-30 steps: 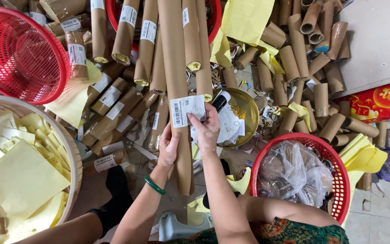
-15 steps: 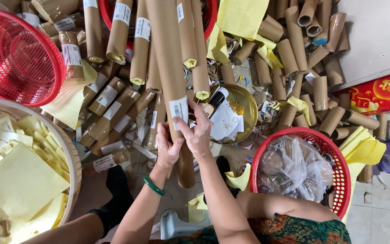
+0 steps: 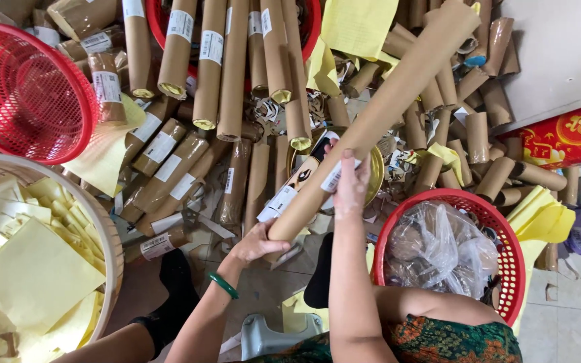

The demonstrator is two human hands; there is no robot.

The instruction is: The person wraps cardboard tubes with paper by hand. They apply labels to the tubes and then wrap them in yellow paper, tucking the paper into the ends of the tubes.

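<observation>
I hold a long brown cardboard tube (image 3: 398,94) that slants from lower left to upper right. My left hand (image 3: 258,242), with a green bangle on its wrist, grips the tube's lower end. My right hand (image 3: 352,186) lies against the tube a little higher, its fingers on a white label (image 3: 334,177) stuck to the tube. Under the tube lies a gold-coloured round tin (image 3: 375,176).
Many brown tubes with white labels (image 3: 210,60) lie heaped ahead. A red basket (image 3: 25,94) sits at the upper left, and a pale basket of yellow paper sheets (image 3: 35,269) at the lower left. A red basket holding clear plastic bags (image 3: 452,249) stands at the right.
The tube has swung from pointing straight ahead to slanting toward the upper right. My right hand has moved right with it; my left hand has shifted down to the tube's lower end.
</observation>
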